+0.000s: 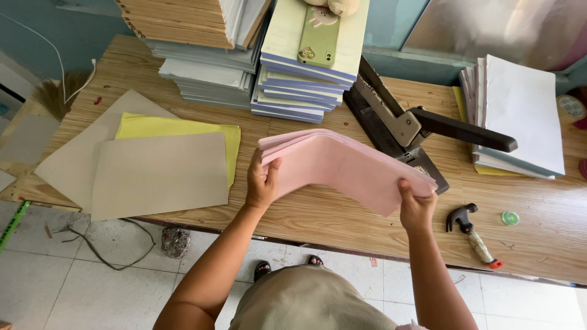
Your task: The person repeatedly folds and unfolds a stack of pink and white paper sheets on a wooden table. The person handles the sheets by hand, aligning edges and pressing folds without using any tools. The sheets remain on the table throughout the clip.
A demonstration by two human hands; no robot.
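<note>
My left hand (262, 183) is clamped on the near left edge of a folded sheaf of pink paper (342, 165), thumb on top and fingers underneath; my right hand (416, 205) pinches the right end the same way. The sheaf is held just above the wooden table (342, 226), clear of it, sagging toward the right. I judge it light and limp: many thin sheets that will bow between the two grips and can slide against each other, so holding at both ends with thumbs pressing the layers together looks right, with the fold line as the stiffest part.

Just behind the sheaf sits a heavy long-arm stapler (403, 131), its black handle raised. Right of my right hand lie a small hammer (468, 229) and a green round lid (510, 218). Beyond, stacked notebooks (306, 91) carry a green phone (319, 36); a white paper stack (520, 116) sits far right, grey card and yellow sheets (159, 165) far left. I see no containers.
</note>
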